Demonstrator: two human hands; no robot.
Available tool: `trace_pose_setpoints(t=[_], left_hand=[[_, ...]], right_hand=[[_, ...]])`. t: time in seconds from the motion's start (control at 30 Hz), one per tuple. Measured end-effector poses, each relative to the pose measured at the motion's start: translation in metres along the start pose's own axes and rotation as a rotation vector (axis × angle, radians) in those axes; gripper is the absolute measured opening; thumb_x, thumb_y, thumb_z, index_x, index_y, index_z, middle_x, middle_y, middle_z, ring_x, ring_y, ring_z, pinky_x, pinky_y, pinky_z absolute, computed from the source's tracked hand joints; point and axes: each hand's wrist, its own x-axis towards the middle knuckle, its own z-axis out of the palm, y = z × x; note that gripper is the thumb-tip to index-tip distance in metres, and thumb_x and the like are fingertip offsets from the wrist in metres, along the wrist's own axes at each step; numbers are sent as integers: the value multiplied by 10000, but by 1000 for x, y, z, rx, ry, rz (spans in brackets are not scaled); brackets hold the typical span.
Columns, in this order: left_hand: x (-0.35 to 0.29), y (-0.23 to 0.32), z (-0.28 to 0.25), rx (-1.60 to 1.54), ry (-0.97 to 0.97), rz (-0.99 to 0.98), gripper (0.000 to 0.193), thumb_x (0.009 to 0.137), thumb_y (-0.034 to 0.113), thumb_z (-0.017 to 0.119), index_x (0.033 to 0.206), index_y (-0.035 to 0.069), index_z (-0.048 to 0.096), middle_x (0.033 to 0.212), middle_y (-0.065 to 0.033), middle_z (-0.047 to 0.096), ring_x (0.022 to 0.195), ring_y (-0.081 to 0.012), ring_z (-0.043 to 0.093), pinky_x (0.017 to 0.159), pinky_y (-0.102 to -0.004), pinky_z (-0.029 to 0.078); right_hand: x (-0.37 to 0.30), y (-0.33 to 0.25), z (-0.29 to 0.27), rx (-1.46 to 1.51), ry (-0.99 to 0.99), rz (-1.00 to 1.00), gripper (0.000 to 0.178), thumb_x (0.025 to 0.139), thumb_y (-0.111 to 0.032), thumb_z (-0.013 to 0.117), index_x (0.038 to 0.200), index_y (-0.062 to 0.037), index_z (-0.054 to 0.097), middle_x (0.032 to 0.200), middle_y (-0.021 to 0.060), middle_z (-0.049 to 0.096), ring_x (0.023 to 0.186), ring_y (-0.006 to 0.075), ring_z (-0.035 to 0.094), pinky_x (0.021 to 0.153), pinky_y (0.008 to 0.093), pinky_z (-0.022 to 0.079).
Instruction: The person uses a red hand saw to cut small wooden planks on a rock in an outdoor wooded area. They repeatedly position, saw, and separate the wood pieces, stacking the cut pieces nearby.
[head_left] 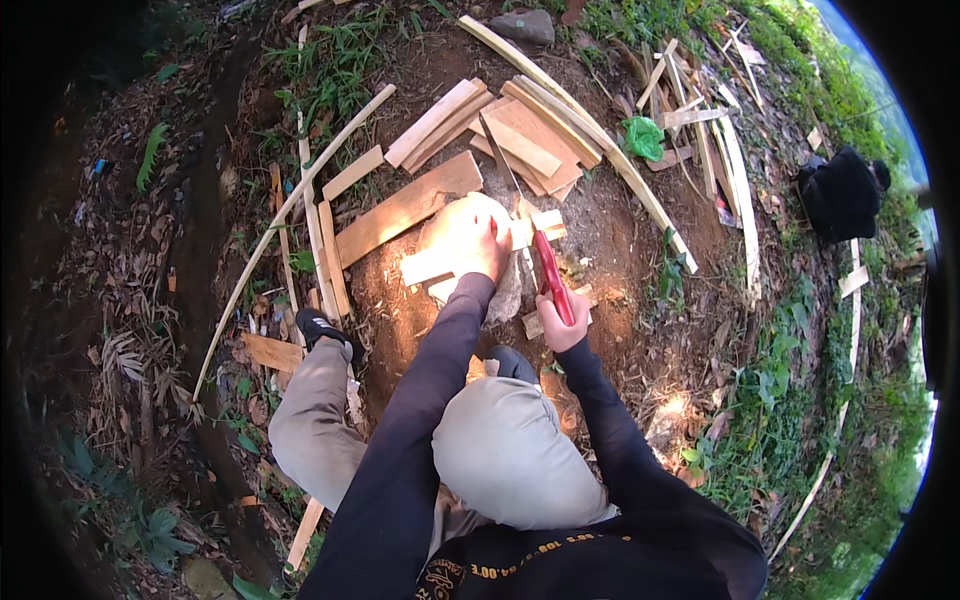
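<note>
Apparently sawing, I had the right hand (565, 318) wrapped round a red-handled metal handsaw (549, 268) over a pale wooden strip (521, 235) mid-frame, the left hand's (474, 235) grip unreadable in glare, the next stroke probably needing firm bracing.

Planks (412, 207) crowd beyond the saw (550, 272); rightward, bare soil (632, 272) opens.

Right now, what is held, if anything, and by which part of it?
The right hand holds a saw by its red handle. The left hand is on pale wood; glare hides its grip.
</note>
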Motion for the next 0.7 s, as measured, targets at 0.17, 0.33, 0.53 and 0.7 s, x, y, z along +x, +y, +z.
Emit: trace_pose_setpoints(t=[0.17,0.33,0.53,0.7], left_hand=[[8,23,-16,334,203,206,312,848,315,698,987,52,605,974,-152,633,905,-337,606,776,-426,500],[-6,24,-15,420,133,178,299,849,317,699,968,59,603,927,-139,638,926,-322,603,819,-435,493],[-5,26,-15,140,-32,9,390,821,284,707,1122,47,632,952,-127,632,946,-312,589,849,-446,481],[15,14,-11,156,234,240,259,825,228,721,960,54,585,856,-146,615,779,-314,613,700,-437,502]], right_hand=[[44,-21,17,73,99,-188,127,873,-28,624,758,-18,572,595,-37,473,552,39,426,492,268,348],[11,-1,1,20,49,-167,103,852,-52,579,898,4,651,622,-12,540,559,32,472,538,233,397],[-41,-2,-11,-67,60,-63,239,803,-6,565,1001,48,688,679,27,598,613,26,513,626,220,454],[38,-22,17,77,92,-130,94,835,-34,614,909,12,650,695,10,585,623,40,511,589,235,427]])
